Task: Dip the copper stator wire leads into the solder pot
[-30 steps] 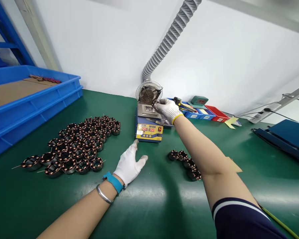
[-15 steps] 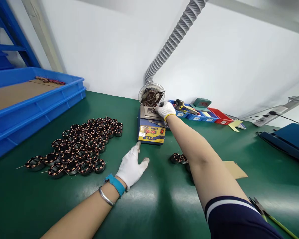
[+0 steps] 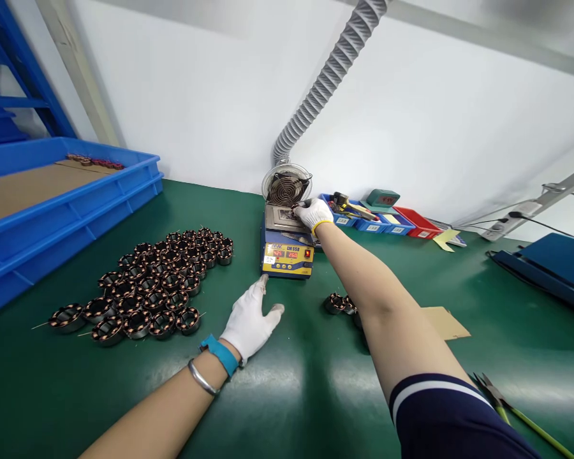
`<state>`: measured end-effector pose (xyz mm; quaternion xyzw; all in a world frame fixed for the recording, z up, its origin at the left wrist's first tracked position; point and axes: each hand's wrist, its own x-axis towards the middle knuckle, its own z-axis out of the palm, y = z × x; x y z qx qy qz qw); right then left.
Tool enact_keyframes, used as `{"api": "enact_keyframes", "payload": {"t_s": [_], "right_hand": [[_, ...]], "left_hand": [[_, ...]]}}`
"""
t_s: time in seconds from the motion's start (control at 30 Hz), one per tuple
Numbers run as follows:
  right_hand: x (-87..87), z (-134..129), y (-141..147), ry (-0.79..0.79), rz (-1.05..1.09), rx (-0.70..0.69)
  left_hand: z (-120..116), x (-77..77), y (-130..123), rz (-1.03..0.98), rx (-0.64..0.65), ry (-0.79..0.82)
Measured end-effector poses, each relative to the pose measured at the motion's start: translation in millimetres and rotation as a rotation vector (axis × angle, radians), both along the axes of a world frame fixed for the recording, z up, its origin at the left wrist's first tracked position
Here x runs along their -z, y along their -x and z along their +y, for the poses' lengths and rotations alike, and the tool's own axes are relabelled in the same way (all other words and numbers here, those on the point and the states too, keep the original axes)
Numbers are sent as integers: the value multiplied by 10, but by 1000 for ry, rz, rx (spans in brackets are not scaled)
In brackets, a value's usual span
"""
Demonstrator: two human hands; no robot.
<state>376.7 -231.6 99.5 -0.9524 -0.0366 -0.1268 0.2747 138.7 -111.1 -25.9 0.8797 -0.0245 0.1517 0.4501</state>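
My right hand (image 3: 316,215), in a white glove, reaches over the top of the blue and yellow solder pot (image 3: 287,260). Its fingers are closed on a small dark ring with copper, seemingly a motor stator (image 3: 296,206), mostly hidden by the glove. Below the pot my gloved left hand (image 3: 249,324) rests on the green table with thumb and fingers apart, holding nothing. One fingertip is close to the pot's front corner. Left of that hand stand many copper-wound stators (image 3: 148,285) in rows. A few more stators (image 3: 334,304) lie beside my right forearm, which partly hides them.
At the left is a large blue tray (image 3: 124,185). A fan (image 3: 287,190) with a grey duct (image 3: 323,83) stands behind the pot. Blue bins (image 3: 370,225), a red bin (image 3: 418,224), cardboard (image 3: 444,323) and cutters (image 3: 500,395) are on the right.
The view has shifted slightly. Both hands keep nearly the same places, and the digits on the pot's display read differently.
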Motion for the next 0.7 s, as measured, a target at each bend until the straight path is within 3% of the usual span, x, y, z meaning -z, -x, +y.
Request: {"api": "enact_keyframes", "payload": {"t_s": [0.27, 0.37, 0.43, 0.5, 0.57, 0.63, 0.7], "right_hand": [[-157, -203, 231, -209, -10, -21], [-51, -342, 556, -417, 95, -197], [81, -446, 872, -454, 216, -373], [220, -564, 1218, -262, 325, -523], [339, -698, 1517, 101, 346, -606], [425, -833, 1709, 442, 193, -612], [467, -952, 1783, 684, 60, -563]], "left_hand": [[5, -29, 6, 18, 5, -43], [11, -24, 4, 11, 7, -65], [9, -19, 9, -3, 9, -87], [2, -28, 25, -14, 16, -130], [-1, -78, 56, -12, 32, -213], [18, -195, 104, 8, 30, -346], [77, -385, 180, 39, -40, -516]]}}
